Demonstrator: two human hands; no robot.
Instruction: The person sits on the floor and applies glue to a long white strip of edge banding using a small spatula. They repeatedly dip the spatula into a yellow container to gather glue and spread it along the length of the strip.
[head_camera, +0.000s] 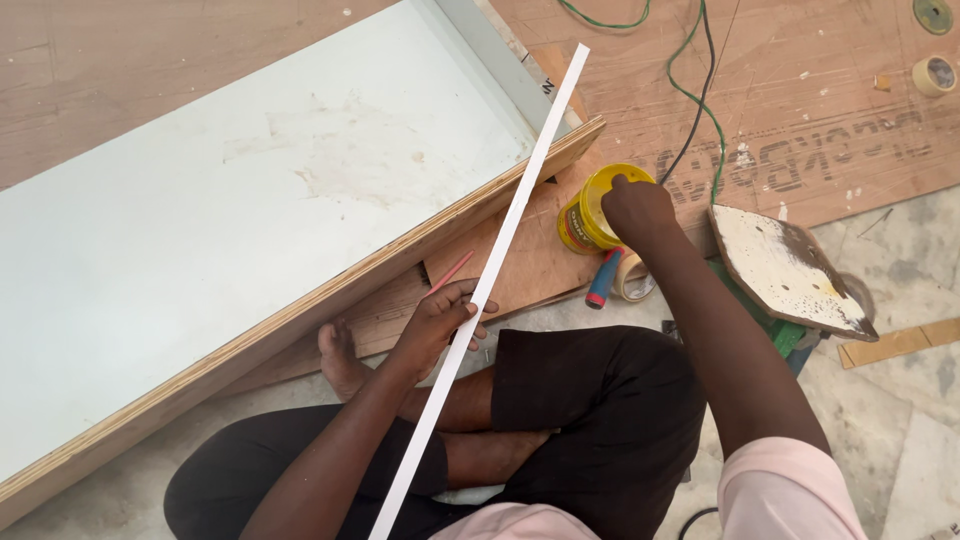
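Note:
My left hand (440, 325) grips a long thin white strip (520, 200) that runs diagonally from my lap up over the board's corner. My right hand (635, 205) reaches into the open top of a yellow can (585, 215) standing on a plywood piece. Its fingers are closed at the can's rim; what they hold is hidden. A large pale laminated plywood board (250, 200) leans tilted at my left, its raw edge facing me. A thin red stick (450, 272) lies by my left hand.
A tape roll (632, 280) and a red-and-blue handled tool (603, 280) lie beside the can. A paint-spattered board (785, 265) sits at right. Green and black cables (700, 100) cross the plywood sheet (820, 110). Two tape rolls (935, 72) lie far right. My crossed legs fill the foreground.

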